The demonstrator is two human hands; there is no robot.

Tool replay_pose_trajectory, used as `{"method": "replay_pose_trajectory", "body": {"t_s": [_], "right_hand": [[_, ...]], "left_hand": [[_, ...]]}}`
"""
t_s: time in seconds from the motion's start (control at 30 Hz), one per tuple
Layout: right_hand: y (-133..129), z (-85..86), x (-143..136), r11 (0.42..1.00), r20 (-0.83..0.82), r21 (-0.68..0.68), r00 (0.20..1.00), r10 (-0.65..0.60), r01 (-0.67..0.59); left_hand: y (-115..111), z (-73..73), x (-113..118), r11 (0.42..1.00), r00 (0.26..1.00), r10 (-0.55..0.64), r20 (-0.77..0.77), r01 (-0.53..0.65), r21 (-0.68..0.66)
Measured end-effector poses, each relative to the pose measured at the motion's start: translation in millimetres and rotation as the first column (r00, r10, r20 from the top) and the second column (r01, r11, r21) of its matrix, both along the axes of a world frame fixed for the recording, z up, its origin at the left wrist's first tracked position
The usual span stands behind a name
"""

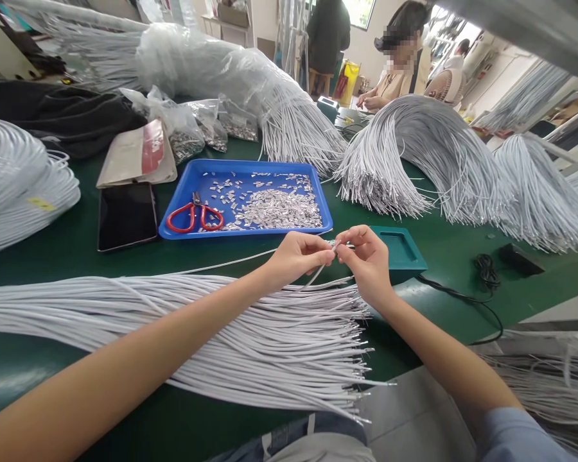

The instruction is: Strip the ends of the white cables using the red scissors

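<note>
While your left hand (296, 258) and right hand (370, 262) meet near the middle of the picture, the fingertips of both pinch 1 thin white wire (316, 276). Your fingers hide its tip, so I cannot tell what is on it. Below your hands, a big bunch of wires (270, 333) runs from the left edge to the lower middle, with its ends facing right. Just above your left hand, a blue tray (255, 233) holds lots of shiny metal bits (282, 208) and 1 pair of red-handled scissors (197, 203). Right of the middle, a green box (407, 249) sits next to your right hand. At the left, a black tablet (128, 217) lies beside the tray. At the upper right, a person (404, 77) sits past an arched wire bundle (385, 167).
</note>
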State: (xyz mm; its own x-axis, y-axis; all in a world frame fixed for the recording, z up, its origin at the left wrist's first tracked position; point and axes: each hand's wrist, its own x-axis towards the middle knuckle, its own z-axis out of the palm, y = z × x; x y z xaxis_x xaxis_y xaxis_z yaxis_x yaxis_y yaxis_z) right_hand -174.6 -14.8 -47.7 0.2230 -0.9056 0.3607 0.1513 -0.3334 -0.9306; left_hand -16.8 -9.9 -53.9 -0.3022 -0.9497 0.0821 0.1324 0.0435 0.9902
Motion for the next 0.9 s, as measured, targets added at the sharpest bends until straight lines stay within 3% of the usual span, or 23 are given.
{"method": "replay_pose_trajectory", "body": {"t_s": [0.3, 0.47, 0.6, 0.67, 0.73, 0.77, 0.83, 0.9], "right_hand": [[1.4, -3.8, -0.3, 0.996, -0.067, -0.082, 0.996, -0.050, 0.045], [-1.2, -7.1, -0.6, 0.987, -0.130, -0.121, 0.984, -0.125, 0.109], [-4.6, -5.0, -0.9, 0.995, -0.101, -0.087, 0.994, -0.051, 0.042], [-5.5, -1.8, -1.0, 1.000, -0.044, 0.010, 0.999, 0.020, -0.020], [-5.3, 1.5, -0.8, 0.976, 0.063, 0.179, 0.992, 0.113, -0.123], [-4.7, 2.8, -0.4, 0.937, 0.134, 0.283, 0.976, 0.171, -0.203], [-3.0, 4.3, 1.0, 0.799, 0.288, 0.463, 0.917, 0.275, -0.385], [-1.4, 4.9, 2.7, 0.671, 0.396, 0.546, 0.860, 0.321, -0.502]], "left_hand": [[0.9, 0.3, -0.8, 0.997, 0.997, 0.074, -0.028, -0.073, 0.019], [1.1, -0.7, -1.7, 0.999, 0.999, 0.013, -0.046, -0.012, 0.038], [5.8, -3.2, -6.5, 1.000, 1.000, 0.006, 0.021, -0.006, 0.012], [8.3, -2.0, -5.6, 0.993, 0.990, 0.076, 0.123, -0.064, -0.101], [9.2, 2.6, 0.4, 0.922, 0.932, 0.215, 0.290, -0.096, -0.376], [9.0, 6.1, 5.1, 0.846, 0.876, 0.297, 0.381, -0.056, -0.530], [7.9, 14.1, 14.9, 0.669, 0.738, 0.438, 0.513, 0.114, -0.734], [7.3, 20.9, 21.1, 0.550, 0.647, 0.517, 0.561, 0.251, -0.796]]}}
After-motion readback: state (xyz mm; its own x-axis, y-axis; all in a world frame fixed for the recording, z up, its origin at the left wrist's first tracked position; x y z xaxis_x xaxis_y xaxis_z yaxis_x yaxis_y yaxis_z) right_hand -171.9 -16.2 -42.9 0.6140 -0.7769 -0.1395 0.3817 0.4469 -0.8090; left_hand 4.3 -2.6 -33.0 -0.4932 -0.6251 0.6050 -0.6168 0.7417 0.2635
